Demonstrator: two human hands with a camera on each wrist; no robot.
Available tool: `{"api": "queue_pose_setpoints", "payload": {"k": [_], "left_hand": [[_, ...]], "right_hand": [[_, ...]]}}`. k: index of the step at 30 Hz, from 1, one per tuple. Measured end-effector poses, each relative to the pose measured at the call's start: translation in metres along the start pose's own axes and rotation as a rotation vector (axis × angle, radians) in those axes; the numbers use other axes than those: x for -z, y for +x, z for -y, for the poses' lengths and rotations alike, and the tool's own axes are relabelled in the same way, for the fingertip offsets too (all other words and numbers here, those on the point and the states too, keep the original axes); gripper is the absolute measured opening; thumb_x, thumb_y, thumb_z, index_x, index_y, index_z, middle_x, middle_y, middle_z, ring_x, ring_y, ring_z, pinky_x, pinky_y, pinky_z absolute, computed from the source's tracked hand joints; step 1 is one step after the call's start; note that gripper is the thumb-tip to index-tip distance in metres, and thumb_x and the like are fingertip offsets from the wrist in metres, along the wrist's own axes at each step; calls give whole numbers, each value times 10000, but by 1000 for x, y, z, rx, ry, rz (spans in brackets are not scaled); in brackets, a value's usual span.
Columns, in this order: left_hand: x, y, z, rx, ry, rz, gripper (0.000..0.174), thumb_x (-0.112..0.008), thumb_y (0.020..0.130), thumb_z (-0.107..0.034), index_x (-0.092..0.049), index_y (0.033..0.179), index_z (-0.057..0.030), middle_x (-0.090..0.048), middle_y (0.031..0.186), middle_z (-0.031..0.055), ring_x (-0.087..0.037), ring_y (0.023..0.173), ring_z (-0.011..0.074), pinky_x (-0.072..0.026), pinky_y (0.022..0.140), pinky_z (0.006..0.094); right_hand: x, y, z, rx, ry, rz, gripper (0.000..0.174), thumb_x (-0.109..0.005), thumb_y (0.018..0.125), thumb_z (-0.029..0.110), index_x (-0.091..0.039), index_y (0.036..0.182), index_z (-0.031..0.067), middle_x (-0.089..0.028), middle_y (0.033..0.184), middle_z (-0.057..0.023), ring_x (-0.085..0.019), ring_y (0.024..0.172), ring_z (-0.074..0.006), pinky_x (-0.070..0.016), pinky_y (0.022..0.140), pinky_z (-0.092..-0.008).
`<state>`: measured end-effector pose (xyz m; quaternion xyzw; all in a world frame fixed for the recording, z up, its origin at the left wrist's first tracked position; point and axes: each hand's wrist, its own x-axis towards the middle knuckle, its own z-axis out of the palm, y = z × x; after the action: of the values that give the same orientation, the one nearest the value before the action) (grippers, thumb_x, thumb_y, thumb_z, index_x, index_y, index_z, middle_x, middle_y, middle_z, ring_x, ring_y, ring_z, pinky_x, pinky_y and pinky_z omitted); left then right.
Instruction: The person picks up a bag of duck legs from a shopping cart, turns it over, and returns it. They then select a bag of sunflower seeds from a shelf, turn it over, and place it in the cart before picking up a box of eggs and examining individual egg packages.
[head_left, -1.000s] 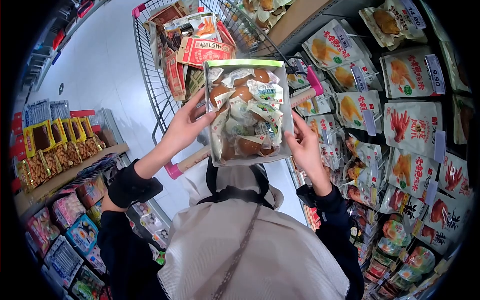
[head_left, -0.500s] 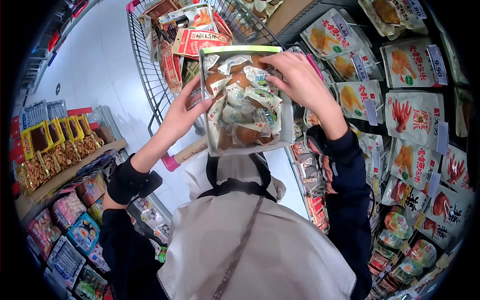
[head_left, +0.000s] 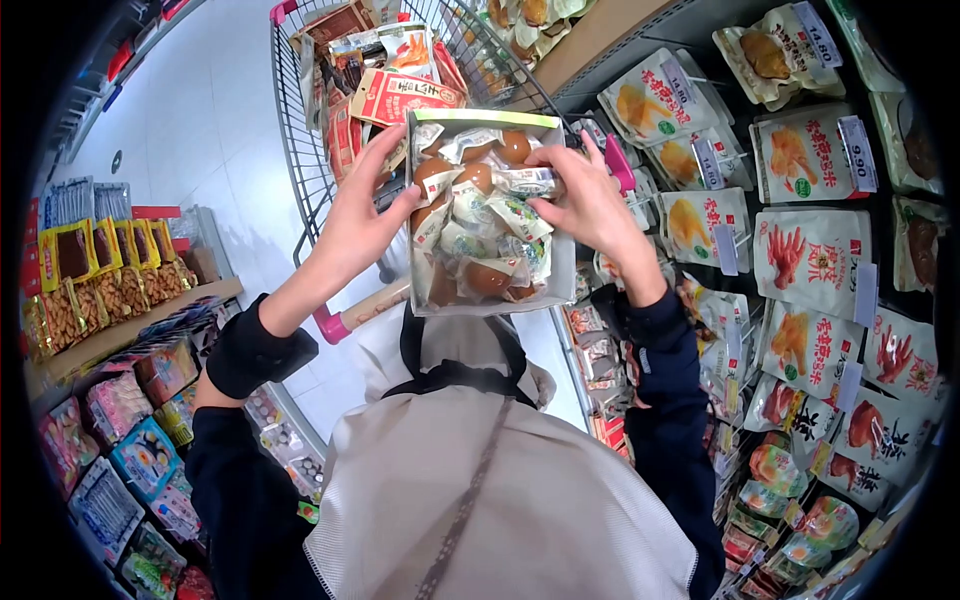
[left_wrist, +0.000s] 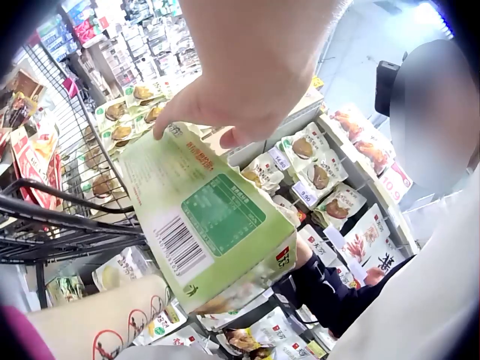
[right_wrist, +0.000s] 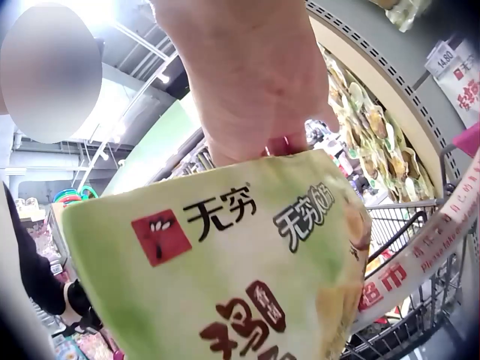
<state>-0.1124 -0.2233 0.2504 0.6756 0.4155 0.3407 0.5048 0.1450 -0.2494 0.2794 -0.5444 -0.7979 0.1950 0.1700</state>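
An open-topped carton (head_left: 423, 290), pale green outside with a white inside, is tilted up in front of my body. It is full of brown eggs (head_left: 487, 278) in clear and white printed wrappers. My left hand (head_left: 358, 217) grips its left side, with the thumb near the side edge. In the left wrist view the carton's green panel (left_wrist: 169, 225) carries a barcode. My right hand (head_left: 598, 205) reaches in over the upper right rim, thumb and forefinger on either side of a wrapped egg (head_left: 527, 181). The carton wall hides those fingertips in the right wrist view.
Beyond the carton stands a wire shopping cart (head_left: 287, 110) with red and brown snack packets (head_left: 405, 95) in it. White food pouches (head_left: 810, 255) hang on the rack at the right. Low shelves of packaged snacks (head_left: 110, 285) stand at the left.
My right hand has gone from the carton's right side up over its rim and in among the wrapped eggs, then slightly lower. My left hand keeps its grip.
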Motion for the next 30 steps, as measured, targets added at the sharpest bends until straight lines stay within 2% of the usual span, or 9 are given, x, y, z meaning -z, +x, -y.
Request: {"api": "queue_pose_setpoints", "payload": {"k": [3, 8, 11, 15, 18, 20, 22, 26, 30], "left_hand": [[3, 3, -25, -170, 112, -85, 385, -474, 824, -37, -411, 1204, -54, -404, 1226, 105, -378, 1154, 165, -327, 947, 316], [-8, -5, -73, 175, -492, 367, 296, -460, 839, -7, -440, 1134, 10, -511, 1069, 64, -519, 944, 117, -418, 802, 247], [-18, -9, -88, 245, -552, 554, 346, -526, 809, -10, -428, 1140, 13, -525, 1025, 64, -516, 920, 88, -432, 772, 226], [-28, -12, -86, 166, -728, 546, 391, -573, 786, -17, -412, 1141, 12, -530, 997, 55, -526, 873, 85, -451, 748, 211], [-26, -14, -91, 195, -734, 520, 397, -589, 772, -8, -417, 1130, 14, -519, 1016, 58, -532, 884, 97, -458, 747, 218], [-31, -16, -86, 118, -741, 429, 428, -613, 736, 31, -423, 1120, 10, -477, 1076, 77, -512, 947, 116, -467, 789, 242], [-35, -18, -86, 22, -691, 356, 443, -623, 718, 50, -428, 1114, 11, -455, 1099, 87, -500, 975, 129, -469, 819, 256], [-35, -20, -93, -187, -374, 278, 447, -634, 695, 64, -437, 1095, 31, -435, 1105, 97, -480, 1028, 160, -435, 895, 286], [-35, -20, -95, -52, -617, 294, 477, -652, 686, 49, -428, 1106, 27, -458, 1104, 92, -497, 1004, 155, -428, 892, 284]], "right_hand": [[5, -10, 7, 162, 49, -341, 373, -637, 610, 38, -511, 956, 100, -580, 940, -48, -556, 829, -216, -220, 995, -477], [19, -43, 54, 507, -201, -542, 311, -631, 609, 30, -514, 877, 135, -594, 959, -34, -555, 860, -187, -327, 926, -466], [16, -51, 71, 579, -213, -608, 303, -634, 644, 51, -508, 907, 136, -578, 994, -45, -535, 903, -198, -374, 868, -460], [9, -53, 69, 540, -107, -567, 422, -615, 613, -58, -513, 992, 99, -549, 1052, -97, -532, 946, -243, -417, 836, -431], [6, -58, 64, 329, 168, -519, 421, -557, 641, -106, -486, 1026, 48, -527, 1083, -146, -526, 982, -271, -408, 855, -422], [0, -53, 68, 256, 650, -679, 414, -509, 703, -111, -399, 1090, -14, -448, 1157, -200, -518, 1000, -251, -401, 871, -365], [7, -57, 73, 105, 1040, -607, 357, -508, 736, -90, -400, 1068, -18, -424, 1168, -177, -511, 996, -211, -424, 839, -329], [10, -60, 84, -153, 1147, -428, 237, -494, 795, -43, -418, 1018, -23, -514, 1026, -138, -555, 881, -165, -456, 757, -271], [11, -61, 89, -180, 1285, -437, 151, -485, 818, -25, -463, 965, -49, -590, 860, -120, -593, 728, -153, -474, 673, -245]]}}
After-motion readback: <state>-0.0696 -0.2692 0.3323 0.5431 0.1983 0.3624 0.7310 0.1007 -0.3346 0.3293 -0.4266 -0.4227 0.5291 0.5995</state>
